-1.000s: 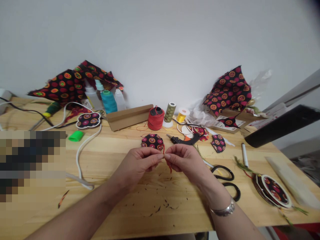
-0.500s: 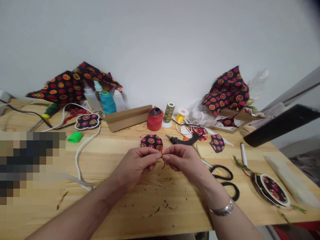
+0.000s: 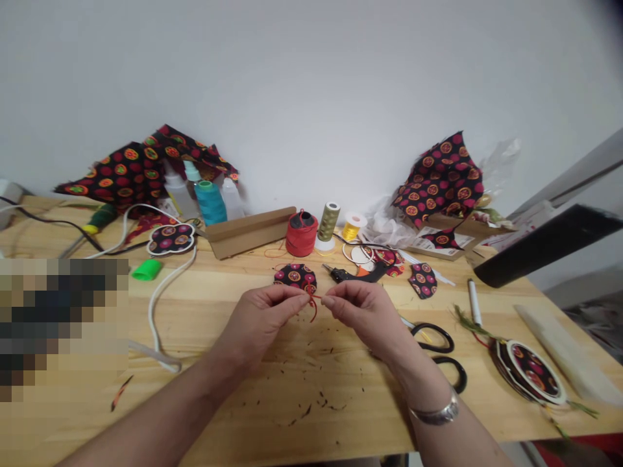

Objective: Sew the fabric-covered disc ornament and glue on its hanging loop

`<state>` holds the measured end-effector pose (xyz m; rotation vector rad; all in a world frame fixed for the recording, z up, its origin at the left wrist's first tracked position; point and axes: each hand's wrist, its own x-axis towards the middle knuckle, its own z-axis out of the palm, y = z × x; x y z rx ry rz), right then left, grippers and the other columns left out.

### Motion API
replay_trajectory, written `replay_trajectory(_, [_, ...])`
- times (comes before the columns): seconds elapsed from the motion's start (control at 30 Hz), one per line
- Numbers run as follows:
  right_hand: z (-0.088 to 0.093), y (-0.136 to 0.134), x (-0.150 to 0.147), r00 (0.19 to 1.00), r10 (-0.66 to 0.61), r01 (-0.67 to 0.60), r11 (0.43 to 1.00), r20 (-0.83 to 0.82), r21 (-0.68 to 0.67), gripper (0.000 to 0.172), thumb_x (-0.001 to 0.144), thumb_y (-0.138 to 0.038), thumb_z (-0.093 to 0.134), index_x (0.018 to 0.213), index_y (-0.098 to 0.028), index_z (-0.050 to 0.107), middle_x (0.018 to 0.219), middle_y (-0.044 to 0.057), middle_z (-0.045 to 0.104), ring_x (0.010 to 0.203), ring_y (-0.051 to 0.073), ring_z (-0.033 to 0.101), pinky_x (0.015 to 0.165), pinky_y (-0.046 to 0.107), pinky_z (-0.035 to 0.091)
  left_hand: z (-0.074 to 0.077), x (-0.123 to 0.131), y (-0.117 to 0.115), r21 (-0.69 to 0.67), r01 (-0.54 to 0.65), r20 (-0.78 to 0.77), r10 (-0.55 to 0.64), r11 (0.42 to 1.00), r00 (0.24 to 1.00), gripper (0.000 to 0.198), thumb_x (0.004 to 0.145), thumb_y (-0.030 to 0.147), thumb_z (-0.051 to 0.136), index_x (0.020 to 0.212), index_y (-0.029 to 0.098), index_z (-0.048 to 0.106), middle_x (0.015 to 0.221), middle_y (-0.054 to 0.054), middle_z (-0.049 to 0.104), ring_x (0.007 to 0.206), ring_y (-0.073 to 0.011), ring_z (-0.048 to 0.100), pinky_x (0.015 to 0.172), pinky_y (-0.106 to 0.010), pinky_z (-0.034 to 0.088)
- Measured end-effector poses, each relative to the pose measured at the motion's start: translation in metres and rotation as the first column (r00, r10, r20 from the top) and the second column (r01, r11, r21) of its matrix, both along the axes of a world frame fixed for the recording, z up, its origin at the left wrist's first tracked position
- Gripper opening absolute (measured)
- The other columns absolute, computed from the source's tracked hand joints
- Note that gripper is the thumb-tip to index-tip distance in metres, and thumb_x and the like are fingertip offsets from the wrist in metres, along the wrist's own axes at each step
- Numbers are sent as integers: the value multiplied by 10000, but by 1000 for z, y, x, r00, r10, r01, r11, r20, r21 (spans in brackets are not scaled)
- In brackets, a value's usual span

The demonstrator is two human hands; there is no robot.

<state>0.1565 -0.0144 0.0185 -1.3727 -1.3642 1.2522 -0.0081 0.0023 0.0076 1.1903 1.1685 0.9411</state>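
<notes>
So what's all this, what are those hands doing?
A person is pinching a thin red cord between the fingertips of the left hand and the right hand. A short stretch of it runs between them, and a loose end hangs down. Just beyond the hands, a patterned fabric piece lies on the wooden table. The glue gun lies past the right hand, and the black-handled scissors are beside the right forearm.

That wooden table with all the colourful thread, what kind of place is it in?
Probably a craft workspace, though I can't tell if it's in a home or a studio. The clues are the spool of red thread, the hot glue gun and the patterned fabric.
</notes>
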Motion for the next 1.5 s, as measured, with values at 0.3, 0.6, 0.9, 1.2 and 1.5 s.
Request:
replay_trajectory(0.3, [-12, -14, -11, 935, -73, -114, 865, 348, 488, 148, 839, -256, 526, 803, -182, 649, 692, 22, 655, 584, 108, 545, 566, 223, 403, -4, 0, 0, 33, -37, 10, 37, 999, 999, 110, 693, 286, 665, 681, 201, 733, 609, 22, 667, 608, -129, 525, 575, -229, 364])
replay_trajectory(0.6, [-24, -18, -14, 501, -318, -523, 630, 805, 574, 139, 878, -160, 435, 868, -160, 574, 652, 28, 590, 562, 139, 513, 507, 278, 299, -4, 3, 0, -131, -6, 155, 26, 991, 988, 88, 682, 278, 679, 675, 203, 725, 703, 3, 718, 662, -136, 582, 594, -216, 410])
replay_trajectory(0.9, [-20, -24, -24, 306, -357, -685, 562, 882, 465, 170, 854, -80, 388, 868, -130, 550, 690, 56, 572, 594, 169, 509, 490, 293, 332, -3, 2, 0, -298, 77, 307, 19, 951, 951, 119, 657, 284, 698, 656, 165, 701, 634, 2, 680, 559, -99, 560, 537, -199, 402])
replay_trajectory(1.2, [-12, -17, -15, 914, -174, -135, 718, 365, 682, 136, 836, -192, 496, 776, -165, 615, 802, 69, 627, 782, 155, 563, 713, 285, 445, -8, 1, -1, -201, 39, 224, 7, 979, 975, 164, 659, 326, 692, 660, 163, 679, 539, 40, 573, 430, -54, 377, 410, -182, 246])
replay_trajectory(1.5, [-19, -1, -17, 950, 10, -38, 996, -313, -84, 261, 732, -376, 627, 808, -131, 673, 682, 34, 646, 605, 112, 562, 620, 255, 460, -7, 2, -2, -57, 97, 96, -92, 994, 991, 163, 715, 313, 623, 668, 183, 710, 580, 22, 604, 461, -83, 366, 444, -221, 236])
